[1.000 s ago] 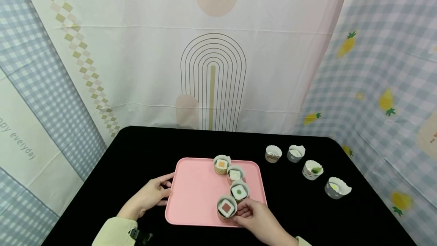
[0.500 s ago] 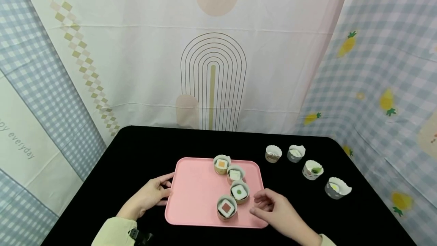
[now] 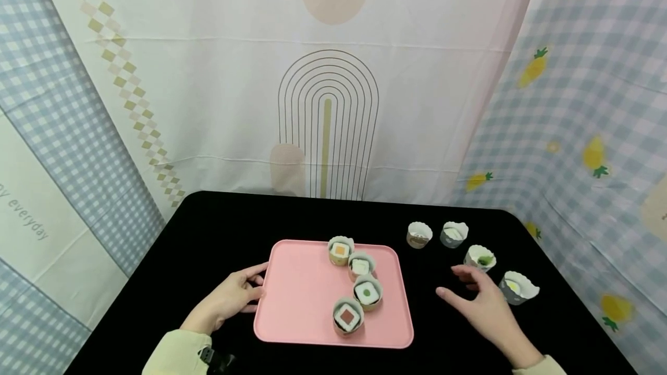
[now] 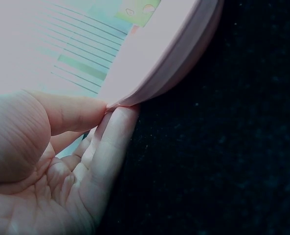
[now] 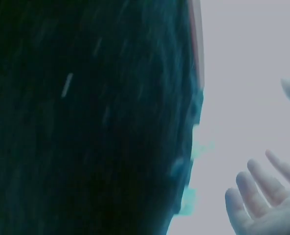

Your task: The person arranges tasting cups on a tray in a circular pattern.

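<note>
My left hand [image 3: 226,300] pinches the left rim of a pink tray [image 3: 297,300] between thumb and finger, and the left wrist view shows that tray rim [image 4: 164,63] close up. On the tray stand several paper cups with square sushi pieces: one with an orange centre [image 3: 340,250], a white one [image 3: 360,267], one with a green centre [image 3: 367,293] and one with a dark red centre [image 3: 347,316]. My right hand [image 3: 487,308], fingers spread and holding nothing, is above the table right of the tray. It is nearest a cup with something green [image 3: 480,258].
Right of the tray, on the black table [image 3: 224,224], stand a brown-patterned cup [image 3: 419,236], a grey cup with white content [image 3: 454,235] and a grey cup with yellow and white content [image 3: 517,288]. A patterned curtain [image 3: 234,103] hangs behind the table.
My right hand has let go of the cup with the dark red centre and moved right, off the tray, towards the other cups, its fingers spreading. My left hand has stayed at the tray rim.
</note>
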A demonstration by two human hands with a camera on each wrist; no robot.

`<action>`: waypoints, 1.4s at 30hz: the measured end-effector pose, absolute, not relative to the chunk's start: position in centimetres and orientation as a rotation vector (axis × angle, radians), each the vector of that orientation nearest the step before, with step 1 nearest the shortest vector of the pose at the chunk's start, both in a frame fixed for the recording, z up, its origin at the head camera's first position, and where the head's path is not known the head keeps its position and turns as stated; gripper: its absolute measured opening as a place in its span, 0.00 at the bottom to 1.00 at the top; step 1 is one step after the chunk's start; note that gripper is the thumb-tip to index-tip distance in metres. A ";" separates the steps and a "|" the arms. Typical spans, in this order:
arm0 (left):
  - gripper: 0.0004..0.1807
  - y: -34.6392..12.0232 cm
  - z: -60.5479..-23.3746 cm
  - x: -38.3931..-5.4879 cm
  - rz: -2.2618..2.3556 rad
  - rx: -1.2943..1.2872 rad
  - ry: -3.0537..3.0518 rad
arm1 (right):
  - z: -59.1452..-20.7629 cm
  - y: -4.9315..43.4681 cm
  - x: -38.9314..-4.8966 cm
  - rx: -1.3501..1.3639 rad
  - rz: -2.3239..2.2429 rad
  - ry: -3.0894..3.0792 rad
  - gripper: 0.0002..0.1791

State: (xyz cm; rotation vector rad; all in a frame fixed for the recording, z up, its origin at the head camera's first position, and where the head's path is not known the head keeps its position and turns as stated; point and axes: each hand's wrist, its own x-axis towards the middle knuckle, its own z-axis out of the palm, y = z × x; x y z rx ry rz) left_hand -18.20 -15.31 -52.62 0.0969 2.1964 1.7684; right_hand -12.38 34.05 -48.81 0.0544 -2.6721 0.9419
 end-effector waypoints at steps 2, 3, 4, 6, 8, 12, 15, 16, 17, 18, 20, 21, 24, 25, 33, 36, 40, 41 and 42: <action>0.32 -15.3 -52.6 -18.2 1.768 0.098 2.193 | -48.7 35.2 -12.4 0.014 0.920 -2.662 0.36; 0.32 -15.3 -52.6 -18.2 1.767 0.099 2.192 | -48.6 35.8 -12.4 -0.003 0.904 -2.649 0.37; 0.32 -15.3 -52.6 -18.2 1.765 0.100 2.190 | -48.5 36.4 -12.4 -0.025 0.893 -2.643 0.39; 0.32 -15.3 -52.6 -18.2 1.760 0.103 2.188 | -48.4 37.5 -12.5 -0.069 0.863 -2.610 0.40; 0.32 -15.3 -52.6 -18.2 1.755 0.105 2.187 | -48.3 38.5 -12.6 -0.128 0.841 -2.589 0.41; 0.31 -15.4 -52.6 -18.2 1.749 0.096 2.192 | -48.4 40.6 -12.8 -0.308 0.867 -2.574 0.47; 0.32 -15.4 -52.6 -18.2 1.749 0.097 2.194 | -48.6 41.9 -12.9 -0.458 0.937 -2.562 0.53; 0.32 -15.4 -52.6 -18.2 1.752 0.098 2.193 | -48.6 42.3 -12.9 -0.497 0.965 -2.557 0.54; 0.32 -15.4 -52.5 -18.2 1.755 0.099 2.191 | -48.7 42.6 -12.9 -0.531 0.993 -2.552 0.56; 0.32 -15.4 -52.5 -18.1 1.757 0.100 2.191 | -48.8 42.9 -13.0 -0.566 1.019 -2.544 0.57; 0.32 -15.4 -52.4 -18.1 1.760 0.102 2.196 | -48.9 43.4 -13.0 -0.615 1.072 -2.540 0.59; 0.32 -15.4 -52.4 -18.1 1.761 0.102 2.196 | -49.0 43.5 -13.1 -0.639 1.101 -2.533 0.61; 0.32 -15.4 -52.3 -18.1 1.764 0.103 2.196 | -49.2 44.0 -13.2 -0.725 1.219 -2.510 0.64; 0.32 -15.4 -52.4 -18.1 1.764 0.104 2.196 | -49.3 44.1 -13.2 -0.752 1.268 -2.509 0.64; 0.33 -15.5 -52.7 -18.3 1.760 0.109 2.191 | -49.8 45.2 -13.6 -0.865 1.678 -2.504 0.67; 0.33 -15.4 -52.7 -18.2 1.762 0.105 2.198 | -50.0 45.5 -13.7 -0.857 1.674 -2.554 0.68; 0.33 -15.4 -52.5 -18.2 1.748 0.102 2.205 | -50.3 45.7 -13.7 -0.824 1.642 -2.617 0.67; 0.33 -15.4 -52.4 -18.1 1.746 0.099 2.202 | -50.4 45.8 -13.7 -0.814 1.635 -2.623 0.67; 0.33 -15.4 -52.4 -18.1 1.745 0.099 2.200 | -50.5 45.8 -13.6 -0.803 1.626 -2.624 0.67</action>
